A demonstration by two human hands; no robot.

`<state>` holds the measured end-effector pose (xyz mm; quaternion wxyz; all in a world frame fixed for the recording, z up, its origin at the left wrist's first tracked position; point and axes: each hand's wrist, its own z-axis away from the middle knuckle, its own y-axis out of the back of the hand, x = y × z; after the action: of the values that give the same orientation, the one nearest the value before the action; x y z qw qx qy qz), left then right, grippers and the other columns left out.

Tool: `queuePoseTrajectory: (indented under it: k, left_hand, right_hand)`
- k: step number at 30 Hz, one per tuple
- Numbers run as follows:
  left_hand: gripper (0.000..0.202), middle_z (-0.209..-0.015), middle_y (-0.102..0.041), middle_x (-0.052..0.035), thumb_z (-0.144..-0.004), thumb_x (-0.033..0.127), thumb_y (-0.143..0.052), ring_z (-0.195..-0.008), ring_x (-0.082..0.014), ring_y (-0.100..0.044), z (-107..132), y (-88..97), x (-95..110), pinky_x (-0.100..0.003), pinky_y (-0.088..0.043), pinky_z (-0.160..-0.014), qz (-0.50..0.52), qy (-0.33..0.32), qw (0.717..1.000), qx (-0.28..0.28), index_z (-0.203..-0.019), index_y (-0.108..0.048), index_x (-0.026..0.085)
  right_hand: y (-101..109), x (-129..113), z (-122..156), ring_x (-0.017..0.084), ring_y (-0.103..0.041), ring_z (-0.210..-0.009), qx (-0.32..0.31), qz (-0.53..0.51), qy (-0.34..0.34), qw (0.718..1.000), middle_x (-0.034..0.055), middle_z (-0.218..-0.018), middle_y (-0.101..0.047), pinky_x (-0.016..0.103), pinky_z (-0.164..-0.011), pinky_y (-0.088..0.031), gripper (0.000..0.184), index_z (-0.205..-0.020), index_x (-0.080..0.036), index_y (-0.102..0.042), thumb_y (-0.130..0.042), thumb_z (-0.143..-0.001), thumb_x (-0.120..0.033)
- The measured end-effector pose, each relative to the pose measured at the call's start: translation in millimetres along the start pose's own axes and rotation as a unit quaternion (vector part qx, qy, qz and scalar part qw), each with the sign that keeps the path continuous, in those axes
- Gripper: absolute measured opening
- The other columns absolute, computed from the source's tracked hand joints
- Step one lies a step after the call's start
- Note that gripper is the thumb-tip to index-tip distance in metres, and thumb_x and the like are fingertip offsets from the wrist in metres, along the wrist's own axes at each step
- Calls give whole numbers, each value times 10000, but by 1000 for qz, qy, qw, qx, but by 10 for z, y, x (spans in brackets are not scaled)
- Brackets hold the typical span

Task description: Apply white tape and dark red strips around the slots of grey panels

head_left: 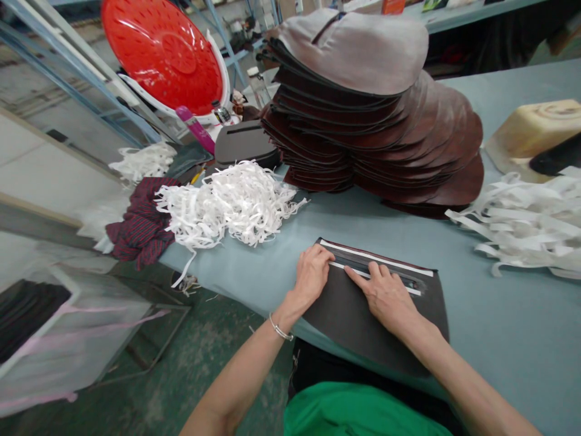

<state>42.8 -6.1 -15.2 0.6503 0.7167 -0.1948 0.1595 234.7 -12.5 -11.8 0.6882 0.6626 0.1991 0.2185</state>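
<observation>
A dark brown leather-like piece [363, 321] lies on the blue-grey table [499, 339] in front of me, with two white tape strips [376, 257] along a slot near its top edge. My left hand [312, 275] rests on the piece's left end, its fingertips curled and pinched at the end of the lower white strip. Beside it my right hand [385, 297] lies flat on the piece, fingers stretched out and pressing along that strip.
A tall stack of dark brown cut pieces [363, 121] stands behind. A heap of peeled white strips [231, 203] lies to the left, another heap [521, 224] to the right. A striped cloth [140, 227], red fan [163, 54], beige tub [531, 133] and floor bin [54, 327] surround the table.
</observation>
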Motion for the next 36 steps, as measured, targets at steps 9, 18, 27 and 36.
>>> queuePoseTrajectory:
  k: [9, 18, 27, 36]
  left_hand:
    - [382, -1282, -535, -97, -927, 181, -349, -1227, -219, -444, 349, 34, 14, -414, -316, -1032, -141, -141, 980, -26, -1298, -439, 201]
    - [316, -1194, -548, -74, -891, 270, -480, -1138, -208, -480, 209, 96, -7, -381, -363, -983, -80, -67, 994, 12, -1205, -485, 237]
    - [584, -1107, -572, -101, -743, 332, -676, -1061, -262, -513, -160, 229, -330, -403, -376, -914, -53, 132, 989, 29, -1247, -418, 188]
    - [221, -833, -608, -51, -665, 322, -724, -862, -219, -576, -230, 362, -438, -303, -444, -778, 26, 138, 990, -20, -792, -626, 169]
  right_hand:
    - [21, 70, -14, 184, -521, -857, -5, -97, -54, 994, 93, -950, -516, 282, -724, -384, 224, -969, -155, -577, -386, -866, -100]
    - [-73, 10, -195, 150, -546, -812, 79, -176, -90, 977, 53, -933, -564, 246, -697, -391, 245, -979, -180, -608, -369, -935, -211]
    - [-275, -18, -330, 194, -454, -913, 178, -185, 6, 967, 73, -937, -542, 311, -785, -339, 235, -973, -175, -620, -399, -937, -245]
    - [-219, -51, -289, 203, -438, -948, 181, -174, 11, 968, 84, -972, -537, 318, -792, -323, 245, -999, -169, -607, -380, -940, -238]
